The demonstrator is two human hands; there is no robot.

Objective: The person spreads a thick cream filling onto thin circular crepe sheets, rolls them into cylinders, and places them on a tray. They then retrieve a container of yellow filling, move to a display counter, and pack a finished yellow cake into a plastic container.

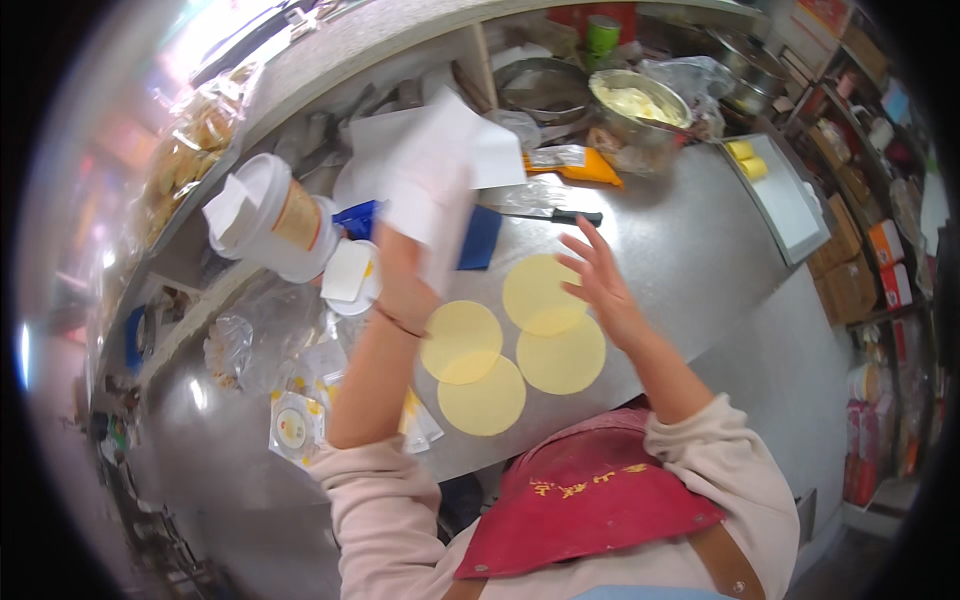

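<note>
My left hand [405, 274] is raised over the metal table, shut on a white paper sheet [439, 169]. Motion blurs the sheet, and it hides most of my fingers. My right hand [604, 289] has its fingers spread and holds nothing; it hovers at the right edge of a thin round yellow sheet [536, 289]. Another yellow round [562, 360] overlaps that one from below. To their left, a second pair overlaps in the same way: an upper round [457, 334] and a lower round [484, 401].
A black-handled knife [574, 217] lies beyond the rounds, near an orange packet [577, 166]. At the back stands a metal bowl of pale yellow cream [637, 105]. A white bucket [262, 214] and plastic packets [296, 427] are left; a tray with yellow rolls [784, 199] lies right.
</note>
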